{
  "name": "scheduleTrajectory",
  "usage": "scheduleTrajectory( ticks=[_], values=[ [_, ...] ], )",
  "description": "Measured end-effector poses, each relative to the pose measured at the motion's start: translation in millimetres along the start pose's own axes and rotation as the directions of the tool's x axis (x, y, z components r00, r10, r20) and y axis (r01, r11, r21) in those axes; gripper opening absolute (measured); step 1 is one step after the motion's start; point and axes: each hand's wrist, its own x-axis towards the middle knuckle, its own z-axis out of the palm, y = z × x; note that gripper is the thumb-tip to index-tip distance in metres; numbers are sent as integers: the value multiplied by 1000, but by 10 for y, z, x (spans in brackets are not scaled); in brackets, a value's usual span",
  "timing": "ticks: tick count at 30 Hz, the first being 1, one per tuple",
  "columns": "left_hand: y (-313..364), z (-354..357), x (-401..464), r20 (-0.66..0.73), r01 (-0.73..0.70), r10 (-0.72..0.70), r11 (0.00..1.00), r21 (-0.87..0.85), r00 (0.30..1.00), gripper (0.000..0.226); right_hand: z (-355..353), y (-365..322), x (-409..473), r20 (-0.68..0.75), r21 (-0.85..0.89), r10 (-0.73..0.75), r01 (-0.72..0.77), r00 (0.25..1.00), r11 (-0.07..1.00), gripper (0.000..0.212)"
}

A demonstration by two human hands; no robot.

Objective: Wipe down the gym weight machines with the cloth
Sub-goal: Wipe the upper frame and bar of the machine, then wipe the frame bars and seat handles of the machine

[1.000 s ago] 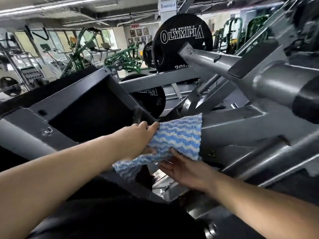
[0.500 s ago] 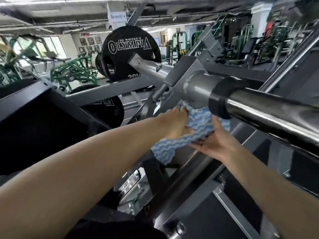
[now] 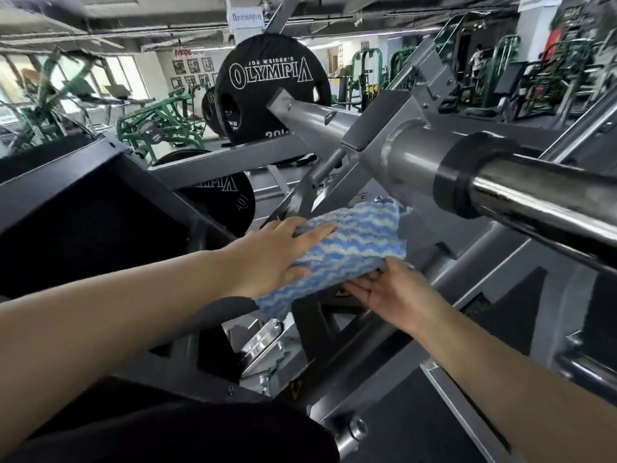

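Below the chrome bar [image 3: 541, 208], on the grey steel frame [image 3: 444, 285], we press the nubby, wavy-striped blue-and-white cloth [image 3: 350, 245]. Our left hand [image 3: 277, 259] lies flat on top, fingers straight; our right hand [image 3: 390, 292], fingers extended, supports its lower edge.

A thick chrome bar [image 3: 541, 208] with a black collar [image 3: 457, 175] is crossing just above and right of both hands, blocking upward reach. Grey frame beams [image 3: 213, 168] are slanting close on the left. An open gap is showing below the cloth [image 3: 347, 248], between the angled struts.
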Motion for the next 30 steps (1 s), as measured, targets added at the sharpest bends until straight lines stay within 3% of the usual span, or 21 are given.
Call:
scheduleTrajectory(
  ticks=[7, 12, 15, 19, 23, 26, 28, 30],
  values=[
    [341, -102, 477, -51, 7, -5, 999, 39, 999, 76, -179, -327, 1, -67, 52, -99, 103, 993, 993, 51],
    [592, -199, 827, -82, 29, -41, 990, -137, 996, 72, -197, -495, -48, -217, 22, -171, 180, 961, 983, 33],
    [560, -191, 796, -95, -1, -10, 993, -120, 995, 64, -113, -454, -147, -243, -27, -168, 167, 955, 986, 24],
    [413, -133, 540, -173, -110, 86, 986, -129, 981, 58, -41, -373, -292, -217, -65, -110, 98, 970, 993, 18],
    [312, -36, 233, -234, -129, 70, 961, -246, 970, 56, 125, -298, -526, -120, -195, -147, 122, 982, 973, 24],
    [303, -71, 60, -317, -160, 22, 896, -415, 948, 54, 408, -304, -802, -10, -408, -295, 266, 955, 874, 21],
    [254, -167, -34, -418, -159, -99, 827, -539, 903, 56, 634, -303, -1035, 55, -567, -402, 360, 914, 740, 19],
    [252, -303, -95, -495, -255, -166, 695, -673, 853, 55, 922, -340, -1261, 146, -675, -495, 452, 856, 583, 29]
  ],
)
